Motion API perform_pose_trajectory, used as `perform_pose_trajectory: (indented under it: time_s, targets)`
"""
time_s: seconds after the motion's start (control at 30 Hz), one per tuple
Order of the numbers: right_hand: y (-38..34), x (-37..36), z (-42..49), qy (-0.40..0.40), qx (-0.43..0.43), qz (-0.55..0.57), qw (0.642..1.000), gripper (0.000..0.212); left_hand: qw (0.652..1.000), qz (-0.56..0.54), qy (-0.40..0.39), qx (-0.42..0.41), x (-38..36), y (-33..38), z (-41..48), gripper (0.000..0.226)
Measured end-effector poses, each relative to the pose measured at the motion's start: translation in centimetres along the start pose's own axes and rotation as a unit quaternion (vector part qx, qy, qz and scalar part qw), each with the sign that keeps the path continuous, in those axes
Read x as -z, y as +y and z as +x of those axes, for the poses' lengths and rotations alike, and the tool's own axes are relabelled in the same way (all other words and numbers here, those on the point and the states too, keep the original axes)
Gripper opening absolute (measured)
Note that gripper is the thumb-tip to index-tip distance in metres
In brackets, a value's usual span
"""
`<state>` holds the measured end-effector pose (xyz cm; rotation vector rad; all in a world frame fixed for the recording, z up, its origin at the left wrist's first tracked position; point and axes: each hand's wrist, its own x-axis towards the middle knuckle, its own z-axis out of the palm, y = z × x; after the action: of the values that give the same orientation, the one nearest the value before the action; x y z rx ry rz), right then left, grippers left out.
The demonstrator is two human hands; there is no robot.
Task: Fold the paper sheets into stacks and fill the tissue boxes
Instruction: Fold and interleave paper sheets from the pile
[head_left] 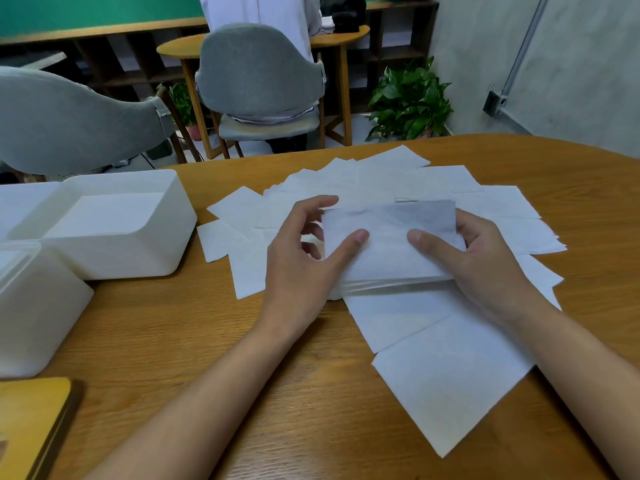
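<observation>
Since the stack (pixel 388 258) looked limp, our left hand (pixel 304 254) and right hand (pixel 485 261) had pinching grips on its ends.

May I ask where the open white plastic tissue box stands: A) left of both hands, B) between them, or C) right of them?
A: the open white plastic tissue box sits left of the left hand, which with the right hand holds the folded white paper stack.

Upper centre, a grey padded chair (pixel 258 69) faces a round wooden table (pixel 180 47); dark shelving (pixel 104 69) and a green wall (pixel 86 8) behind; upper right, a potted plant (pixel 410 98) beside a concrete wall (pixel 581 57).
</observation>
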<state>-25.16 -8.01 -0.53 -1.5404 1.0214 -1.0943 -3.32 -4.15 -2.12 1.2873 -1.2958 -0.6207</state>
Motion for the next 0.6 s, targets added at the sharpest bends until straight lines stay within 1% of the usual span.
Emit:
perform_pose_trajectory:
  time_s: [0.07,0.13,0.2,0.27,0.33,0.43,0.5,0.53,0.6]
  targets:
    - [-0.3,0.0,0.1,0.000,0.002,0.021,1.000,0.031,1.000,0.018,-0.020,0.001,0.1,0.2,0.0,0.067]
    - [-0.3,-0.1,0.2,-0.005,0.003,0.049,0.999,0.038,0.997,-0.033,-0.071,0.022,0.0,0.6,-0.2,0.077]
    - [-0.3,-0.2,0.2,-0.012,0.000,0.075,0.997,0.041,0.989,-0.082,-0.116,0.036,-0.2,0.9,-0.5,0.079]
    - [-0.2,-0.4,0.2,-0.016,-0.001,0.093,0.996,0.044,0.986,-0.091,-0.135,0.032,-0.3,0.8,-0.7,0.078]
    - [-0.1,-0.5,0.3,-0.019,0.004,0.093,0.995,0.050,0.984,-0.101,-0.144,0.032,-0.4,0.8,-0.8,0.078]
    - [0.1,-0.3,0.5,-0.021,0.027,0.016,0.999,0.079,0.984,-0.105,-0.139,0.022,-0.5,0.7,-0.7,0.073]
    - [0.3,-0.3,0.6,-0.018,0.048,-0.027,0.998,0.095,0.987,-0.101,-0.126,0.015,-0.6,0.6,-0.8,0.064]
    - [0.5,-0.4,0.6,-0.014,0.058,-0.054,0.997,0.101,0.988,-0.098,-0.119,0.014,-0.7,0.5,-0.9,0.060]
    - [0.7,-0.7,0.5,-0.008,0.068,-0.100,0.993,0.102,0.989,-0.091,-0.114,0.017,-0.8,0.4,-1.0,0.054]
